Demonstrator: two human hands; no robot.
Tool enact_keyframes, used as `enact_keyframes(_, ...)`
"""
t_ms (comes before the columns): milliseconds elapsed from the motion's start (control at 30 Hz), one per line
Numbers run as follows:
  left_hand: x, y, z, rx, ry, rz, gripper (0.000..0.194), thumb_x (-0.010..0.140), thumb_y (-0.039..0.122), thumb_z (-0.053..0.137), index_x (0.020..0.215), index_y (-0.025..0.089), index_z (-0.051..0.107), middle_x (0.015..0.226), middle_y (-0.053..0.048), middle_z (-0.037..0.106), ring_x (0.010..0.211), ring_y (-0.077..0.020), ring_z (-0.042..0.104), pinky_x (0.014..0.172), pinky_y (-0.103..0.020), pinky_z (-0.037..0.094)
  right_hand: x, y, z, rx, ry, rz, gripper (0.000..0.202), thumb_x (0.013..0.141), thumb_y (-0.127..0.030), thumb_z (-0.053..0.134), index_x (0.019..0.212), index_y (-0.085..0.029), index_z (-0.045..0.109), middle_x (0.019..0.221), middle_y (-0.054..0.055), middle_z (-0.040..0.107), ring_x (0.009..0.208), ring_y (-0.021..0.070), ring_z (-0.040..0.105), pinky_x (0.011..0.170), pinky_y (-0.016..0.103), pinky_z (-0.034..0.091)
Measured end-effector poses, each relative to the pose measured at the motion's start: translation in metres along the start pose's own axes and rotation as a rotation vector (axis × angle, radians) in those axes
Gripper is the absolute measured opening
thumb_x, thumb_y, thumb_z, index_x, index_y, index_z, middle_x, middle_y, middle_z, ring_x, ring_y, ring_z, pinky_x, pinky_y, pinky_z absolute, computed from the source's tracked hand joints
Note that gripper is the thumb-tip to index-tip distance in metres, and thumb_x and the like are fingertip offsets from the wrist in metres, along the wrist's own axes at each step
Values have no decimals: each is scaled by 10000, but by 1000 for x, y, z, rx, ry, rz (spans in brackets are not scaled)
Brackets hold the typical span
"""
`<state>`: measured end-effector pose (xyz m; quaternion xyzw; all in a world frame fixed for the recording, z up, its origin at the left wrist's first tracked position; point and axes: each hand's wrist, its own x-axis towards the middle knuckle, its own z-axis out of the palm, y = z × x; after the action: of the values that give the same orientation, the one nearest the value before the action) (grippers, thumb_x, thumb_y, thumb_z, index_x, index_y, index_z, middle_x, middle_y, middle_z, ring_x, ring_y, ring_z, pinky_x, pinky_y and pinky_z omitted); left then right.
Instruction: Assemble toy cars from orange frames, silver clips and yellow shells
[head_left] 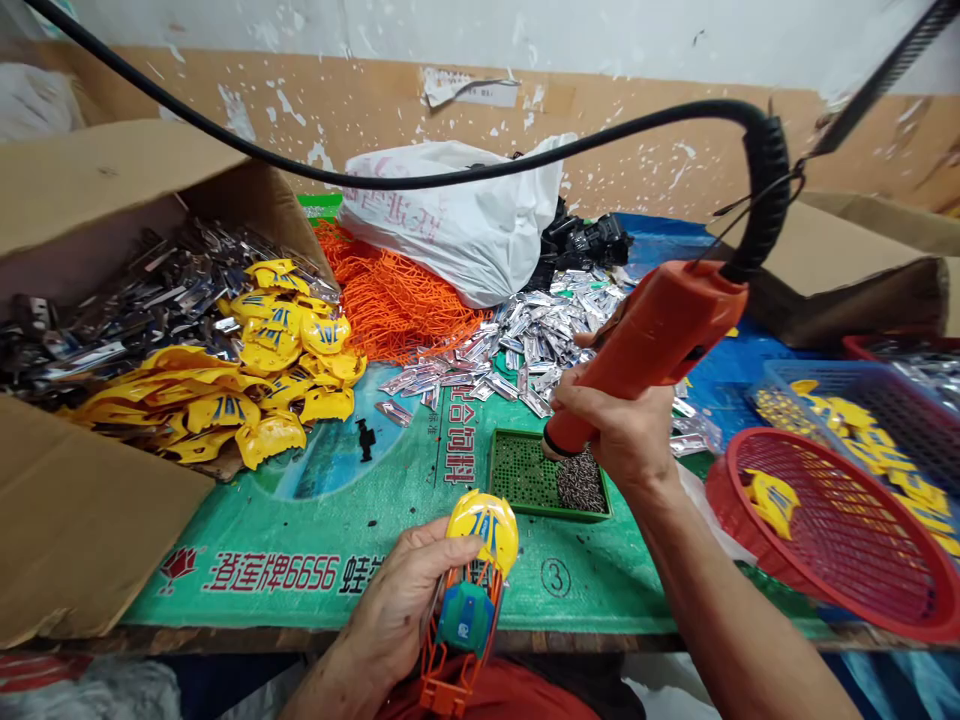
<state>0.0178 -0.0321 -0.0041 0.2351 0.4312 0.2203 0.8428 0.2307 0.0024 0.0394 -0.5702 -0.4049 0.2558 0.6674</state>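
Observation:
My left hand (409,585) is closed around a plastic assembly near the table's front edge. The piece has a yellow shell (485,527) with blue marks, a teal block (465,618) in its middle and an orange frame (446,690). In my right hand (622,430) is an orange-red electric screwdriver (652,340), held at a slant with its lower end over a green tray (517,510). Small dark screws (583,483) are heaped in the tray's right part. The screwdriver's tip is hard to make out against them.
An open carton (97,530) at left spills yellow shells (270,340) and dark metal parts (150,290). Orange frames (405,300), a white sack (450,220) and silvery pieces (555,320) lie behind. A red basket (840,540) stands right. A black cable (450,183) arches overhead.

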Motion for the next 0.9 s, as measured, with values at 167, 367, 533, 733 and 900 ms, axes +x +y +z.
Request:
enact_keyframes(167,2,2,2,-13,4,-4,245,650,215,743,863,92,744,714,-70,720,568,-118,603,543,-202,453,-1,1,0,17,13,6,443,595,-263,779,1004,-163,639,710,-19,606,596,139,549,599,335,469)
enact_keyframes(367,0,3,3,7,-2,-2,256,669,226,736,884,88,743,730,-75,721,573,-114,601,535,-196,449,-3,4,0,-11,40,-1,411,590,-255,779,973,-166,660,697,-10,628,639,161,571,613,351,485)
enact_keyframes(533,-1,3,4,16,17,-13,286,647,242,749,891,94,740,715,-73,715,562,-117,595,530,-202,450,-4,0,2,-43,34,-41,209,568,-227,766,745,-172,669,734,6,660,654,158,579,639,353,496)
enact_keyframes(733,-1,2,2,43,33,-4,266,641,259,751,843,86,742,679,-69,700,529,-104,576,487,-185,429,-4,1,4,-44,31,-62,160,570,-212,755,685,-171,651,686,4,640,677,164,576,646,345,489)
enact_keyframes(900,-1,2,5,10,6,-1,274,627,247,757,840,75,740,662,-76,694,528,-121,592,486,-198,450,-1,-5,-2,15,37,-26,405,584,-230,761,968,-194,640,675,-28,600,560,141,550,553,329,462)
